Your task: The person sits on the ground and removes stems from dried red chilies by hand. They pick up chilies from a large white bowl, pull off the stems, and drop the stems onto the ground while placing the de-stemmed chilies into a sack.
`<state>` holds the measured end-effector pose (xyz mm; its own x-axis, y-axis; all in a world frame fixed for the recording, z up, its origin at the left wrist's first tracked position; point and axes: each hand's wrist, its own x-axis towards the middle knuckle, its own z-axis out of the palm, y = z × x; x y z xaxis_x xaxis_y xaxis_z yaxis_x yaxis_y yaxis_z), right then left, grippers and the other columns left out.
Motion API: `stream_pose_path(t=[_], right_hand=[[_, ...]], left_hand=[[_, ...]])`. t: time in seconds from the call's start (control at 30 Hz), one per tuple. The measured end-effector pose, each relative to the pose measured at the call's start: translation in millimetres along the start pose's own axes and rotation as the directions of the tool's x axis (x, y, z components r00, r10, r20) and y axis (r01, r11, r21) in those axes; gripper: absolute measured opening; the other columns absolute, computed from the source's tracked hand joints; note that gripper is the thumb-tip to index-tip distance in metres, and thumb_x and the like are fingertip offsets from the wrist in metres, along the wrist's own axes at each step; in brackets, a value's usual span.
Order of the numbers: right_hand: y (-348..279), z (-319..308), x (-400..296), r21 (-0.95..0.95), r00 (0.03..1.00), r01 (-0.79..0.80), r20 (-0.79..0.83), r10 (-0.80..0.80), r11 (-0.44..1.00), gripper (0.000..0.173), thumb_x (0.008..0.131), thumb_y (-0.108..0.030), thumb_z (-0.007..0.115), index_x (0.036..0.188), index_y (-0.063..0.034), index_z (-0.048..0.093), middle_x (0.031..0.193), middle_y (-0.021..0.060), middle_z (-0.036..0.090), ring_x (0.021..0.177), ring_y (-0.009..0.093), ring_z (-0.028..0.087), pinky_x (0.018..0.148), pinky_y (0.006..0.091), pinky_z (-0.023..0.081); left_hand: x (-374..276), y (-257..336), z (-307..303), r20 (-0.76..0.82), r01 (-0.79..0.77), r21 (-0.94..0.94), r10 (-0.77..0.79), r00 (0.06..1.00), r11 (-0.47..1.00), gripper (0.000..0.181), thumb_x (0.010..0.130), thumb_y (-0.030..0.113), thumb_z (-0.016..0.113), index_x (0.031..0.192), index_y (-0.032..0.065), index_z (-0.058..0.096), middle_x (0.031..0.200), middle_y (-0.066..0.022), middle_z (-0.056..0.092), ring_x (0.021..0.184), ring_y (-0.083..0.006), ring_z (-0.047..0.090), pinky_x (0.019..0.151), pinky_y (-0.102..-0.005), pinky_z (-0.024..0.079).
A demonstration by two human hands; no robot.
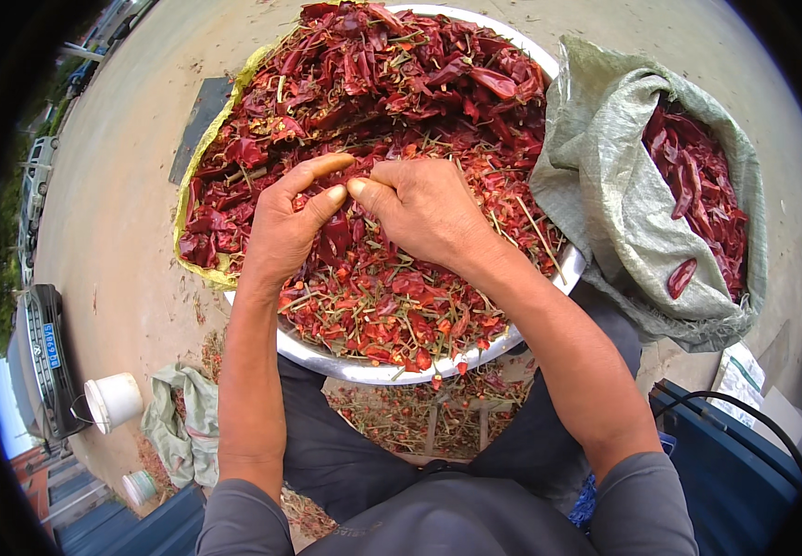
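Observation:
A wide metal basin (345, 374) stands before me between my knees. Broken dried red chilli peppers (401, 285) fill it, mixed with pale stems and loose seeds. My left hand (290, 215) is over the middle of the heap, thumb and index finger curved towards each other. Close beside it, my right hand (432, 208) is curled, its thumb tip near the left fingertips. Red shows between the fingertips, but I cannot tell whether it is a held piece or the heap behind. A yellow woven sack (210, 149) edges the larger chilli pieces at the basin's left.
A pale green woven sack (595, 160) of whole dried chillies (696, 181) leans at right. At left are a white bucket (115, 402), another crumpled sack (182, 424) and a parked car (47, 368). Stem scraps (436, 417) litter the ground below the basin.

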<state>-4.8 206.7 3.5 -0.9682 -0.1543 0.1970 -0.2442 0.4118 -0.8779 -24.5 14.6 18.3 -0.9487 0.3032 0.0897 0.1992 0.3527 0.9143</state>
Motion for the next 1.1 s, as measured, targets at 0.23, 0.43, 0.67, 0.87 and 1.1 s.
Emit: stream_pose_path(t=[0.23, 0.43, 0.67, 0.87, 1.1], right_hand=[[0.0, -11.8, -0.4, 0.330, 0.984, -0.135, 0.153, 0.088, 0.934, 0.042, 0.092, -0.035, 0.060, 0.071, 0.0016, 0.063, 0.060, 0.0161, 0.058, 0.055, 0.024, 0.058, 0.056, 0.0405, 0.046], [4.6, -16.7, -3.4, 0.328, 0.986, -0.164, 0.082, 0.144, 0.931, 0.037, 0.087, -0.029, 0.061, 0.066, 0.0019, 0.061, 0.055, 0.0164, 0.056, 0.049, 0.024, 0.055, 0.052, 0.0410, 0.045], [0.2, -18.6, -11.3, -0.098, 0.969, 0.128, -0.200, -0.146, 0.987, 0.030, 0.087, -0.021, 0.062, 0.066, -0.0007, 0.060, 0.061, 0.0183, 0.060, 0.055, 0.035, 0.060, 0.052, 0.0427, 0.048], [-18.3, -29.2, -22.8, 0.684, 0.973, -0.222, 0.108, 0.204, 0.695, 0.035, 0.093, -0.024, 0.059, 0.065, -0.0020, 0.058, 0.059, 0.0005, 0.054, 0.054, 0.008, 0.049, 0.050, 0.0281, 0.040], [-22.5, -31.7, -26.1, 0.946, 0.958, -0.252, 0.214, 0.188, 0.204, 0.033, 0.095, -0.022, 0.060, 0.065, -0.0086, 0.053, 0.053, -0.0045, 0.045, 0.039, 0.002, 0.033, 0.035, 0.0201, 0.023]], left_hand=[[-3.5, 15.3, 8.3, 0.230, 0.171, -0.267, -0.109, 0.967, 0.948, 0.035, 0.093, 0.019, 0.069, 0.120, -0.0030, 0.065, 0.107, -0.0032, 0.066, 0.097, -0.0094, 0.058, 0.088, -0.0243, 0.046], [0.7, 31.5, 20.1, 0.153, -0.155, 0.140, 0.133, 0.979, 0.978, 0.019, 0.086, 0.008, 0.069, 0.103, -0.0004, 0.067, 0.077, -0.0056, 0.054, 0.073, -0.0171, 0.052, 0.067, -0.0288, 0.042], [0.1, 30.4, 38.7, 0.043, -0.333, 0.464, 0.355, 0.934, 0.821, 0.016, 0.080, -0.002, 0.067, 0.095, 0.0013, 0.065, 0.074, -0.0118, 0.052, 0.065, -0.0260, 0.054, 0.058, -0.0332, 0.042], [-3.7, 18.1, 27.1, 0.148, -0.041, -0.365, 0.101, 0.984, 0.930, 0.015, 0.086, 0.007, 0.074, 0.099, 0.0010, 0.070, 0.083, 0.0035, 0.058, 0.075, -0.0062, 0.049, 0.068, -0.0215, 0.039], [-7.4, 20.1, 47.5, 0.125, 0.093, -0.817, 0.017, 0.992, 0.570, 0.016, 0.088, 0.008, 0.072, 0.102, 0.0019, 0.069, 0.100, -0.0020, 0.065, 0.092, -0.0117, 0.063, 0.085, -0.0260, 0.052]])
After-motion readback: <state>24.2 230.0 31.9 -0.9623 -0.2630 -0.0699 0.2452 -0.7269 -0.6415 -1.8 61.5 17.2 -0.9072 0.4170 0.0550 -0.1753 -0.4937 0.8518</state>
